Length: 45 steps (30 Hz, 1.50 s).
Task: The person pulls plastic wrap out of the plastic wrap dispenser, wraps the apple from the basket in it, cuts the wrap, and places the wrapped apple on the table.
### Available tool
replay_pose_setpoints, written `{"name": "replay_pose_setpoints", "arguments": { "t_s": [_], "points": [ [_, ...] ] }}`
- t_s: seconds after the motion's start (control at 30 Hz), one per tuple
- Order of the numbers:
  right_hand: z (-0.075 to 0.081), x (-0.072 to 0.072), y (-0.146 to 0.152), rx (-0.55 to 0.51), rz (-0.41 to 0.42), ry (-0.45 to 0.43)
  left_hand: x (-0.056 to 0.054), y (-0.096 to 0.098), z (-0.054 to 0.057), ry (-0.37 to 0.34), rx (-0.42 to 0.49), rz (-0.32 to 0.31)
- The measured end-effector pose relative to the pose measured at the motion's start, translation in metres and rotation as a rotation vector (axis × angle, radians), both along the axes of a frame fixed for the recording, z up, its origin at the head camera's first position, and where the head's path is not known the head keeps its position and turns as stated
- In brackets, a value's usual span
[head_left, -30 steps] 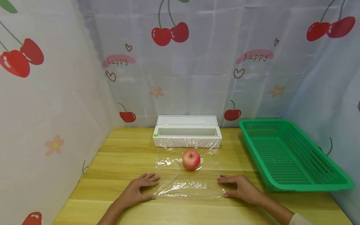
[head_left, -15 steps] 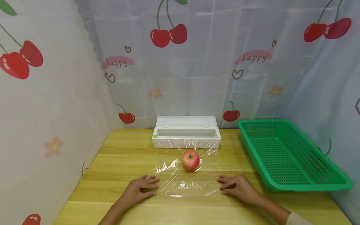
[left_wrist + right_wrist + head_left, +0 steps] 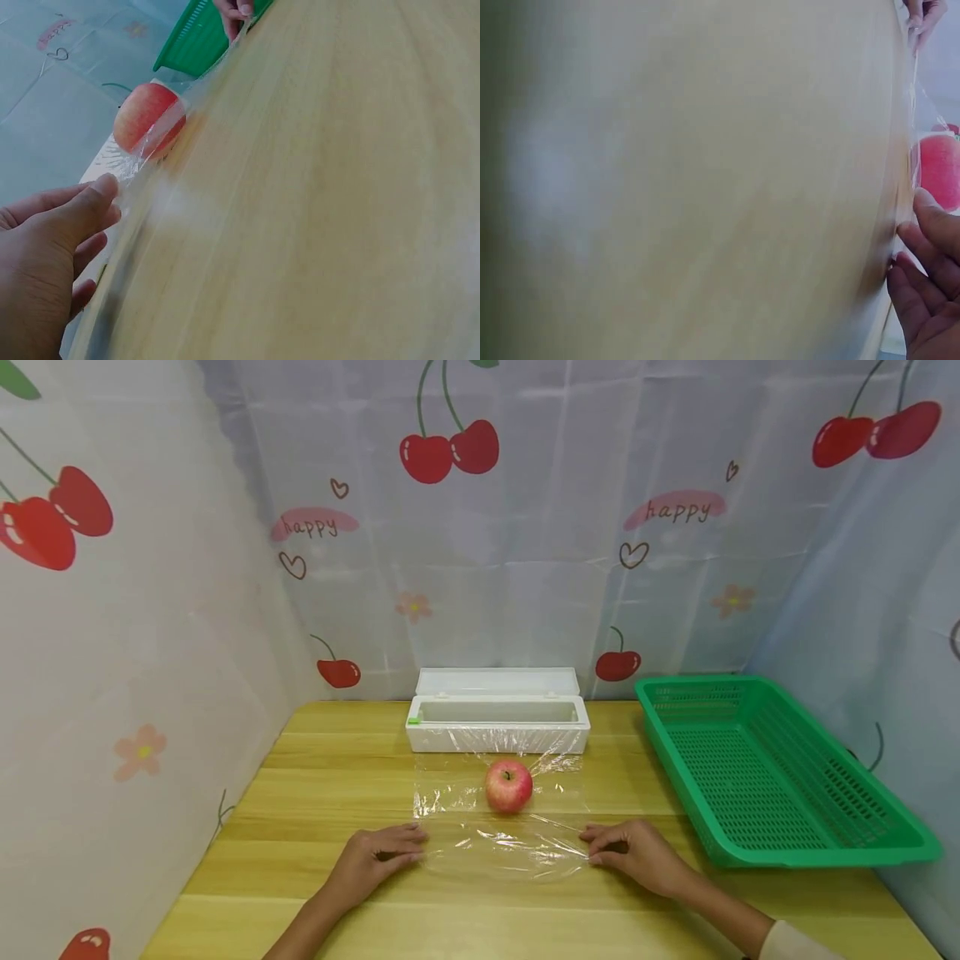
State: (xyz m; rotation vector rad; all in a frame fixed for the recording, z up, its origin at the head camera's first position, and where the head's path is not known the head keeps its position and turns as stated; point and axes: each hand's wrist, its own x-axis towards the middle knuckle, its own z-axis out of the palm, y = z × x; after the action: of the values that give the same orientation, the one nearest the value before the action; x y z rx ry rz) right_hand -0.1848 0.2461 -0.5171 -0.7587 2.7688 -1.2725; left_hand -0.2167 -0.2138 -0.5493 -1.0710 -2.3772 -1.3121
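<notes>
A sheet of clear plastic wrap (image 3: 480, 847) stretches from the front of a white wrap dispenser box (image 3: 497, 741), whose lid stands up, toward the person. On the sheet, close to the box, sits a red apple (image 3: 508, 787). The left hand (image 3: 375, 860) pinches the near left corner of the wrap between thumb and fingers; in the left wrist view the film runs from its fingertips (image 3: 106, 186). Across from it, the right hand (image 3: 637, 858) pinches the near right corner. The near edge looks lifted a little off the table in both wrist views.
To the right stands a green plastic basket (image 3: 772, 777) with slotted walls, near the right forearm. The wooden table (image 3: 300, 793) is bounded by printed curtains (image 3: 495, 577) at the back and on both sides.
Both hands have drawn their thumbs and fingers together on the wrap's near corners. The near edge has lifted and moved slightly toward the apple, with new creases. The apple and box have stayed put.
</notes>
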Motion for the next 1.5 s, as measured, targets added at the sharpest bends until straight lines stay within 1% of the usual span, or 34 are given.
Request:
{"name": "replay_pose_setpoints", "arguments": {
  "t_s": [0.07, 0.17, 0.27, 0.33, 0.5, 0.57, 0.7, 0.87, 0.93, 1.1, 1.27, 1.3, 1.5],
  "points": [
    [0.002, 0.000, 0.000, 0.001, -0.002, -0.002, 0.000, 0.000, 0.001, -0.003, 0.009, -0.002],
    [0.005, 0.000, 0.001, -0.026, -0.010, -0.028, -0.002, -0.001, 0.003, 0.015, 0.016, 0.012],
    [0.009, 0.000, 0.002, -0.068, -0.028, -0.074, -0.003, -0.001, 0.005, 0.047, 0.029, 0.026],
    [0.012, -0.001, 0.002, -0.091, -0.043, -0.086, -0.004, 0.000, 0.006, 0.082, 0.044, 0.033],
    [0.020, -0.005, 0.003, -0.123, -0.069, -0.064, -0.007, 0.002, 0.010, 0.170, 0.082, 0.035],
    [0.022, -0.007, 0.004, -0.122, -0.084, -0.051, -0.009, 0.003, 0.011, 0.185, 0.095, 0.034],
    [0.027, -0.013, 0.005, -0.129, -0.098, -0.030, -0.015, 0.006, 0.014, 0.184, 0.121, 0.046],
    [0.029, -0.021, 0.006, -0.182, -0.095, -0.037, -0.022, 0.011, 0.021, 0.097, 0.138, 0.099],
    [0.029, -0.025, 0.006, -0.216, -0.099, -0.048, -0.025, 0.012, 0.022, 0.064, 0.139, 0.124],
    [0.029, -0.031, 0.002, -0.275, -0.150, -0.078, -0.034, 0.017, 0.024, 0.029, 0.158, 0.176],
    [0.030, -0.038, -0.002, -0.327, -0.209, -0.116, -0.040, 0.022, 0.029, -0.066, 0.182, 0.230],
    [0.030, -0.040, -0.002, -0.343, -0.211, -0.124, -0.041, 0.023, 0.030, -0.087, 0.186, 0.236],
    [0.030, -0.049, -0.004, -0.444, -0.184, -0.167, -0.052, 0.027, 0.029, -0.144, 0.202, 0.268]
  ]
}}
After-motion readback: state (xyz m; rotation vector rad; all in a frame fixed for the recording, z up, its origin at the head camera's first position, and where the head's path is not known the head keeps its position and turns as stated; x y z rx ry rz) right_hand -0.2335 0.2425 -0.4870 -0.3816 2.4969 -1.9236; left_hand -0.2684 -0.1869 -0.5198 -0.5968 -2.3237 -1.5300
